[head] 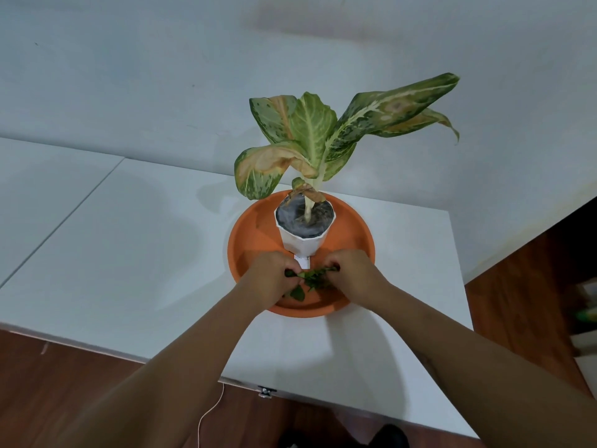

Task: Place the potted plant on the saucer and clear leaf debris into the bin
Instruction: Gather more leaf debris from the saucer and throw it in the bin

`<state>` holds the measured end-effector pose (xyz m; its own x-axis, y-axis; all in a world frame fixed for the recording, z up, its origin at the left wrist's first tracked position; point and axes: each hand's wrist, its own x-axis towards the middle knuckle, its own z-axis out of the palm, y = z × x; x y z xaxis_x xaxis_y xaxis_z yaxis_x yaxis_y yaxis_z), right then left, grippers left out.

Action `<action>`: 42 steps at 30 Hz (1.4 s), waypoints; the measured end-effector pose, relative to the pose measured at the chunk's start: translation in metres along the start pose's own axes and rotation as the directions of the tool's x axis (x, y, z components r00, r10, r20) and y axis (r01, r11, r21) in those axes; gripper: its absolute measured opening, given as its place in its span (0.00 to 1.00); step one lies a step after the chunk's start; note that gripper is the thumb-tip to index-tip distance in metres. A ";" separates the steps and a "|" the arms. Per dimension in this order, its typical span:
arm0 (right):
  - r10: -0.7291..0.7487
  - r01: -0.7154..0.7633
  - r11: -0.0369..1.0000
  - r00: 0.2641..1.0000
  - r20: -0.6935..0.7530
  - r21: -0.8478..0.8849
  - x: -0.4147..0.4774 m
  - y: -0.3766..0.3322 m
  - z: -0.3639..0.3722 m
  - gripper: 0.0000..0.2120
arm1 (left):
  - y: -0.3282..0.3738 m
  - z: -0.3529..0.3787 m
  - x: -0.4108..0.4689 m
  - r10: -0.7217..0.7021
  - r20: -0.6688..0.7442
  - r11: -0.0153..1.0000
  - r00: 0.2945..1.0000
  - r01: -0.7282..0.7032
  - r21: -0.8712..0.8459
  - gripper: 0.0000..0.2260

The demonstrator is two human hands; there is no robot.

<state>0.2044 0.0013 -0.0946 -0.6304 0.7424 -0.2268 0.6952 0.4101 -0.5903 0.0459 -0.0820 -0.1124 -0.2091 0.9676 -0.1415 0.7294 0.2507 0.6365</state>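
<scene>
Both hands work at the near side of the saucer: the left hand is curled shut on one end of a clump of leaf debris, while the right hand pinches the other end, fingers closed round the green scraps. One small leaf droops from the clump beside the left hand, lying on or just above the saucer floor; which cannot be told. Just beyond the knuckles stands the potted plant, upright in its white faceted pot, already set on the orange saucer, a little toward the far side. That first part of the job looks done; the gathering of debris appears to be the step in hand. Next would seem to call for lifting the clump clear without shedding pieces and carrying it to a bin, though no bin is in view. Count: one plant, one pot, one saucer, one clump of scraps, two hands. The saucer rests on a white table against a pale wall, with wooden floor below.
</scene>
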 end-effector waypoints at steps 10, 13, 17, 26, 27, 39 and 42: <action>0.088 -0.053 0.961 0.989 -0.119 0.272 -0.005 -0.002 -0.017 0.05 | 0.017 -0.014 -0.006 -0.004 -0.120 0.987 0.993 -0.015 -0.162 0.03; 0.160 -0.094 0.927 0.974 -0.157 0.364 -0.013 0.009 -0.021 0.04 | 0.029 -0.006 -0.002 -0.001 -0.099 0.981 0.995 -0.018 -0.193 0.02; 0.244 -0.135 0.855 0.957 -0.158 0.500 -0.021 0.027 -0.033 0.04 | 0.044 0.003 0.003 -0.033 -0.098 0.980 0.995 0.013 -0.198 0.03; 0.308 -0.164 0.719 0.946 -0.099 0.675 -0.047 0.095 -0.080 0.07 | 0.115 0.046 0.009 -0.124 -0.124 0.901 0.984 0.059 -0.430 0.03; 0.310 -0.166 0.719 0.946 -0.098 0.675 -0.051 0.105 -0.086 0.07 | 0.124 0.055 0.012 -0.135 -0.105 0.887 0.985 0.073 -0.455 0.02; 0.307 -0.170 0.777 0.943 -0.128 0.606 -0.128 0.281 -0.180 0.05 | 0.269 0.191 0.038 -0.186 -0.080 0.862 0.979 0.124 -0.491 0.02; 0.333 -0.191 0.763 0.935 -0.122 0.617 -0.136 0.308 -0.182 0.05 | 0.284 0.222 0.043 -0.226 -0.097 0.884 0.969 0.163 -0.438 0.03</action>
<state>0.5670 0.1233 -0.1044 -0.3161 0.8954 -0.3137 0.4376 -0.1557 -0.8856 0.3888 0.0371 -0.1064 -0.4312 0.8781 -0.2074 0.3257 0.3659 0.8718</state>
